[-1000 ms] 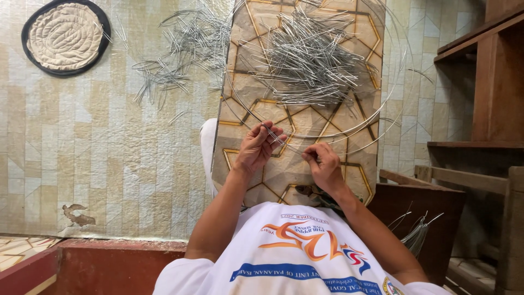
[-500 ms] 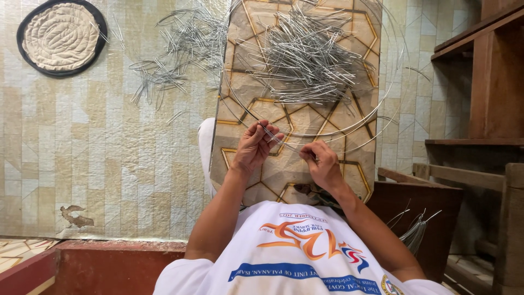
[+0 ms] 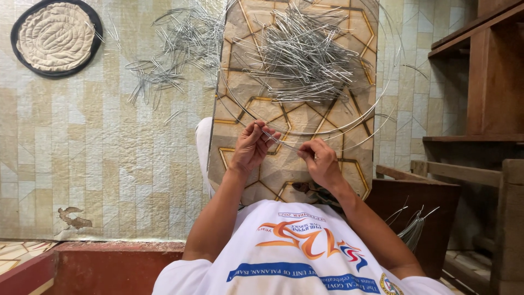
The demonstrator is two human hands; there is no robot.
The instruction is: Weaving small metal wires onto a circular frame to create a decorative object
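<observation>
A: Well, what are the hands doing?
B: The left hand (image 3: 252,148) and right hand (image 3: 321,161) each have fingers pinched on a thin wire (image 3: 284,139) stretched between them, over the patterned board (image 3: 284,169) on the lap

A: And around them?
B: Just beyond lies a heap of bent wire pieces (image 3: 305,54) on the board; more are scattered on the tiled floor (image 3: 169,60); a round mat (image 3: 54,37) sits far left
</observation>
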